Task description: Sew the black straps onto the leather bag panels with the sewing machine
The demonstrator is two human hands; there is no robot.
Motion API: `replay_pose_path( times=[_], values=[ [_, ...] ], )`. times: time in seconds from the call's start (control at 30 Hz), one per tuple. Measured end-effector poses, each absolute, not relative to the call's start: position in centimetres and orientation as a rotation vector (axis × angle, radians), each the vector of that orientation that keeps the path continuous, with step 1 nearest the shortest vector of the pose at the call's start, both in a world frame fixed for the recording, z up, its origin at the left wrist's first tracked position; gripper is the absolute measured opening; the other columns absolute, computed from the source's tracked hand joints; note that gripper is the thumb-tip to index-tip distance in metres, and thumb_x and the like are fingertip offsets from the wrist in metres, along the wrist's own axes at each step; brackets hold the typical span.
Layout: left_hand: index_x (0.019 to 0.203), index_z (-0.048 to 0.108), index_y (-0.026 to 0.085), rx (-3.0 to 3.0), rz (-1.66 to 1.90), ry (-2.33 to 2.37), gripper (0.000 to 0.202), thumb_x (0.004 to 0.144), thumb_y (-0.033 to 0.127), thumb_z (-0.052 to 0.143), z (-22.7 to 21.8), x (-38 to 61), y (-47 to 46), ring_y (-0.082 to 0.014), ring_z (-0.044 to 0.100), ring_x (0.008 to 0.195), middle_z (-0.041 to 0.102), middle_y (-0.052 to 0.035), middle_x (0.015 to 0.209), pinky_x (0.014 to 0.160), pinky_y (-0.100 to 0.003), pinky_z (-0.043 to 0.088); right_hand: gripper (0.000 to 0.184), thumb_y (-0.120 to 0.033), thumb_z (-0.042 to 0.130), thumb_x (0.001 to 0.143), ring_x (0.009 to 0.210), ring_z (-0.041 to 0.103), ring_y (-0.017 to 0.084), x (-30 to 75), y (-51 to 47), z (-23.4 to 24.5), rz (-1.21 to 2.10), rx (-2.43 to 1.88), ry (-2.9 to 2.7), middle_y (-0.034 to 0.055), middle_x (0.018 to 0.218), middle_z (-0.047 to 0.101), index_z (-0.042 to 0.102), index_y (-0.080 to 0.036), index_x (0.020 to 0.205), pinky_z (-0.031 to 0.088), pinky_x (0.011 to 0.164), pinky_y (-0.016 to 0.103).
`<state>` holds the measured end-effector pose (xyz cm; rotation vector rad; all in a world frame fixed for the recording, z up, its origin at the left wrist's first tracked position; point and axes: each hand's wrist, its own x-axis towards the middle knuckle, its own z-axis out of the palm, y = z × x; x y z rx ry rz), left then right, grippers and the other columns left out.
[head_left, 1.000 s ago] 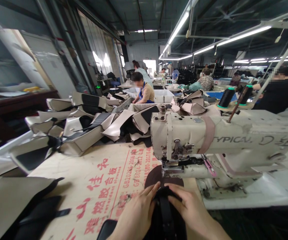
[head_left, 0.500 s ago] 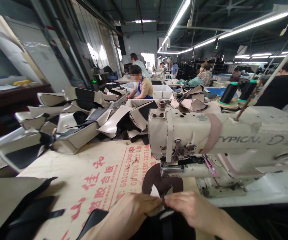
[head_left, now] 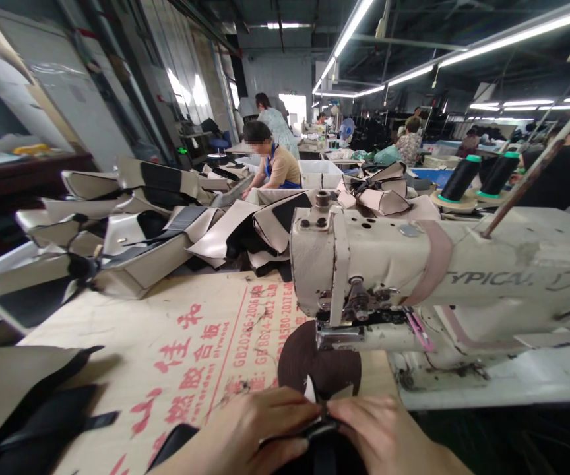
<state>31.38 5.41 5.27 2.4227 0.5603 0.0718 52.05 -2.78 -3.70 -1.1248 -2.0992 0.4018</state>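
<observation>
My left hand (head_left: 258, 429) and my right hand (head_left: 379, 432) meet at the bottom edge, fingers pinched together on a black fabric piece with a strap (head_left: 322, 439). The piece lies just in front of the sewing machine's needle area (head_left: 337, 336). A small white bit of material (head_left: 309, 389) shows between my fingertips. The cream sewing machine (head_left: 438, 277) stands right behind my hands, over a dark round patch (head_left: 315, 363) on the table.
A plywood tabletop with red printed characters (head_left: 190, 343) spreads to the left. Piles of beige and black cover pieces (head_left: 141, 231) lie behind it and at the left edge. Black thread cones (head_left: 460, 178) stand behind the machine. Other people work at tables farther back.
My hands have drawn back toward me and closed together, pinching the black piece. The view has tilted up slightly, so my hands sit lower in frame.
</observation>
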Motion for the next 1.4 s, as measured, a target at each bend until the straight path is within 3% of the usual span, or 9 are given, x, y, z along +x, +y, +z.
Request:
replay_pose_path(
  times=[0.17,0.37,0.6,0.77,0.83,0.9,1.23,1.33,1.4],
  values=[
    [0.091,0.060,0.021,2.498,0.216,0.712,0.021,0.089,0.029,0.041,4.2,32.5,4.1,-0.0127,0.058,0.074,0.062,-0.0016,0.082,0.065,-0.021,0.043,0.025,-0.015,0.036,0.091,0.096,0.056,0.016,52.2,-2.9,-3.3,0.403,-1.116,-2.072,0.0065,0.108,0.059,0.046,-0.016,0.114,0.046,0.083,0.024],
    [0.069,0.052,0.018,2.420,0.247,0.900,0.030,0.090,0.031,0.036,4.2,33.4,3.4,-0.0105,0.050,0.066,0.054,-0.0002,0.072,0.059,-0.021,0.034,0.013,-0.015,0.037,0.090,0.080,0.051,0.016,51.2,-2.3,-2.9,0.429,-1.115,-2.021,0.0050,0.086,0.056,0.049,-0.016,0.090,0.042,0.067,0.027],
    [0.053,0.032,0.018,1.888,0.166,1.095,0.038,0.079,0.044,0.044,2.6,34.8,5.0,-0.0078,0.025,0.052,0.025,0.0066,0.053,0.047,-0.022,0.020,0.017,-0.015,0.037,0.091,0.069,0.046,0.014,51.4,-2.1,-3.9,0.331,-1.090,-2.015,0.0036,0.073,0.051,0.044,-0.016,0.075,0.035,0.059,0.026],
    [0.053,0.044,0.017,1.664,0.050,1.121,0.029,0.068,0.039,0.053,2.0,35.8,6.0,-0.0076,0.028,0.047,0.030,0.0074,0.046,0.045,-0.023,0.017,0.013,-0.016,0.042,0.090,0.073,0.050,0.014,52.1,-2.5,-4.2,0.470,-1.157,-1.960,0.0017,0.076,0.054,0.048,-0.017,0.078,0.037,0.062,0.024],
    [0.053,0.047,0.017,1.624,0.020,1.150,0.025,0.065,0.037,0.054,2.0,36.0,6.1,-0.0076,0.030,0.045,0.032,0.0075,0.044,0.043,-0.023,0.017,0.004,-0.017,0.048,0.088,0.076,0.052,0.012,52.2,-2.8,-4.0,0.584,-1.227,-1.863,0.0003,0.080,0.056,0.050,-0.018,0.086,0.040,0.066,0.022],
    [0.053,0.048,0.017,1.626,0.036,1.159,0.022,0.064,0.036,0.053,1.8,36.1,6.1,-0.0074,0.030,0.044,0.033,0.0075,0.043,0.042,-0.023,0.018,0.010,-0.017,0.050,0.087,0.080,0.054,0.012,52.2,-3.0,-3.5,0.633,-1.282,-1.795,-0.0001,0.086,0.056,0.048,-0.020,0.097,0.042,0.070,0.022],
    [0.053,0.051,0.016,1.671,-0.019,1.149,0.020,0.066,0.032,0.051,0.7,36.6,6.5,-0.0065,0.032,0.038,0.036,0.0075,0.040,0.038,-0.021,0.020,0.015,-0.010,0.036,0.089,0.085,0.050,0.018,51.7,-2.9,-3.1,0.459,-1.401,-2.067,0.0042,0.091,0.050,0.046,-0.017,0.098,0.042,0.073,0.031],
    [0.072,0.060,0.015,1.816,0.113,1.132,0.021,0.074,0.033,0.050,1.8,35.8,5.3,-0.0087,0.043,0.044,0.048,0.0054,0.048,0.043,-0.020,0.030,0.017,-0.008,0.035,0.088,0.084,0.049,0.017,51.7,-3.0,-3.6,0.444,-1.373,-2.030,0.0045,0.090,0.051,0.047,-0.017,0.096,0.043,0.072,0.030],
    [0.093,0.061,0.019,2.028,0.286,1.080,0.022,0.079,0.030,0.048,2.4,35.0,4.1,-0.0111,0.055,0.059,0.061,0.0024,0.066,0.056,-0.021,0.042,0.017,-0.008,0.035,0.088,0.083,0.050,0.016,51.8,-3.0,-3.8,0.437,-1.354,-1.965,0.0044,0.090,0.051,0.047,-0.017,0.096,0.043,0.072,0.029]
  ],
)
